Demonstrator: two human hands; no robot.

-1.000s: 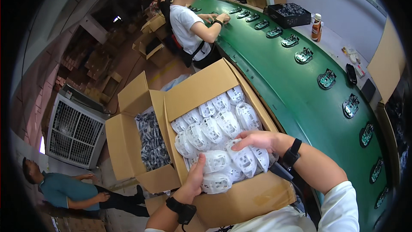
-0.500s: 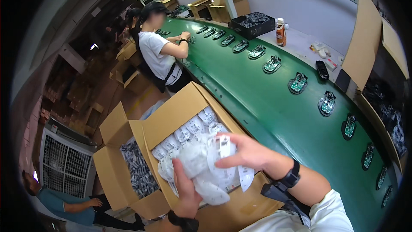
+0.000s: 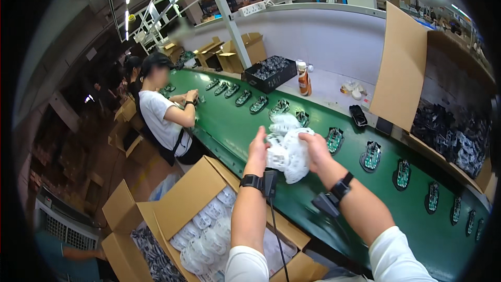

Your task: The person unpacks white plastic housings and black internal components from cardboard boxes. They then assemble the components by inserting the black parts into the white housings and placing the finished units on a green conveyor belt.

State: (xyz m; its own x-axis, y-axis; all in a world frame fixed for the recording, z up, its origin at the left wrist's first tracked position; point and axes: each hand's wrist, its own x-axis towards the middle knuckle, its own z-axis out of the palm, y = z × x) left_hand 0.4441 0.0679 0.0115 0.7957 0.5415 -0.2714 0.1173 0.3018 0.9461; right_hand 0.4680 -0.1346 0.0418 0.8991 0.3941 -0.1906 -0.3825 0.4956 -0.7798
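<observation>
Between my two hands, above the green belt, is a bunch of white plastic shells, some looking translucent. My left hand presses the bunch from its left side, and my right hand grips it from the right. Behind the shells, a row of dark bases with green circuit boards runs along the belt; the bunch partly covers one of them. Below my left forearm, an open cardboard box contains rows of similar white shells.
Beside that box stands another carton of dark parts. Along the belt's far side are a black bin, a spray can and a large carton of black parts. A co-worker handles something at the belt's left.
My hands have lifted the white shells out from over the cardboard box and carried them forward over the belt. The view has swung up and to the right.
</observation>
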